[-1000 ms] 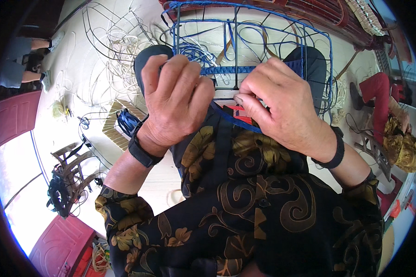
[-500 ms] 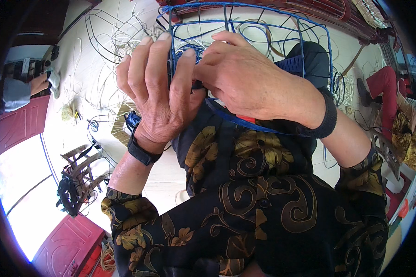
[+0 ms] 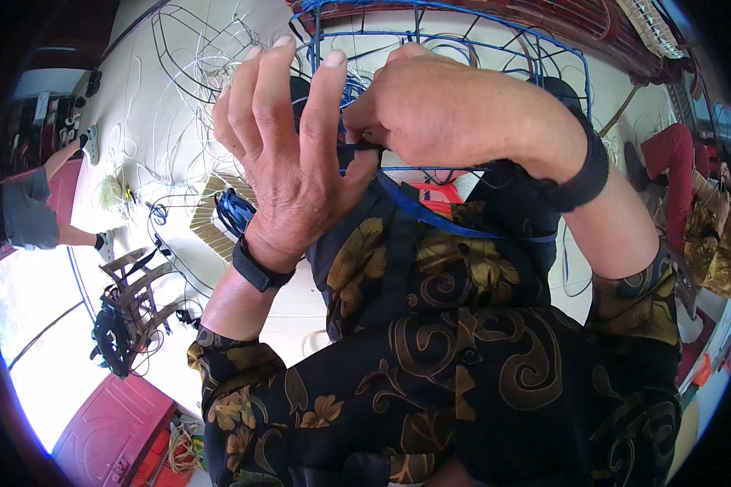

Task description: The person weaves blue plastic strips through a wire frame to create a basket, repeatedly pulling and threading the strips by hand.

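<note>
A blue-wrapped wire frame (image 3: pixel 357 34) stands in front of me, partly hidden behind my hands. My right hand (image 3: pixel 471 118) is closed at the frame's near left part, its fingertips pinching a flat blue strap (image 3: pixel 443 219) whose length loops across my lap. Right beside it, my left hand (image 3: pixel 284 162) has its fingers stretched up and apart. The left thumb lies by a dark strip between the two hands; whether it presses on it is hard to tell. Fingers cover the exact spot where strap and frame meet.
Loose wire and pale strands (image 3: pixel 211 81) lie on the floor at the far left. A bundle of blue strap (image 3: pixel 235 211) rests by my left wrist, near a wooden stool (image 3: pixel 142 292). One person's legs (image 3: pixel 36 211) are at the left; another person in red trousers (image 3: pixel 670 183) is at the right.
My right wrist has risen and bent more, with the hand turned over the frame. Both hands and the frame shifted slightly right. At the left edge, the person's legs have moved.
</note>
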The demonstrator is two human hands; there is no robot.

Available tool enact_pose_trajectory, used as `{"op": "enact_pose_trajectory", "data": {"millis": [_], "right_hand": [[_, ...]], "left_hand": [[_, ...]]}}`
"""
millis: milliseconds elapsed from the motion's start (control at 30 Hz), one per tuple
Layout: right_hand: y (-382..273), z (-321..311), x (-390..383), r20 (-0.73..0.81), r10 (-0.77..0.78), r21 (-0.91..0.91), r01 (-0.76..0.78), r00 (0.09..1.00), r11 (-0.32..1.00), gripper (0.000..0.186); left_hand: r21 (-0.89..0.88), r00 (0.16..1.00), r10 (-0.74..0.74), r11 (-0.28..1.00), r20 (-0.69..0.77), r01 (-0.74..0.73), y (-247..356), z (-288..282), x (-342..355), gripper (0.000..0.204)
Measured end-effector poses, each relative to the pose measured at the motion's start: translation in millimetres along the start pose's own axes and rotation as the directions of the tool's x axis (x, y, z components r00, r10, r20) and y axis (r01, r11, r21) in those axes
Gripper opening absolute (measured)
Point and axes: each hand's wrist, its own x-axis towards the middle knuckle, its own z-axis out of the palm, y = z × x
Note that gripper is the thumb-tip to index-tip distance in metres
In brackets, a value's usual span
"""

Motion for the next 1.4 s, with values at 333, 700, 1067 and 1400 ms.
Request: {"op": "enact_pose_trajectory", "data": {"millis": [333,700,1067,1400], "right_hand": [[-6.4,-30.7,28.5,0.485,0.122,0.012,-0.145,0.866,0.989,0.023],[-9.7,-37.2,25.5,0.490,0.150,0.065,-0.208,0.859,0.976,0.025],[26.6,-3.1,18.8,0.191,-0.216,0.001,0.220,0.957,0.975,0.011],[19.0,-7.8,17.1,0.218,-0.154,-0.059,0.171,0.964,0.984,0.008]], "left_hand": [[-0.180,0.994,-0.095,0.978,0.061,0.105,6.8,2.6,0.4,0.094],[-0.444,0.963,-0.135,0.866,0.233,0.229,4.4,-0.2,3.6,0.096],[-0.674,0.327,-0.707,-0.282,0.627,0.682,61.2,-49.7,-32.5,0.017],[-0.503,0.203,-0.460,-0.779,0.864,0.375,68.7,-36.5,-15.4,0.024]]}}
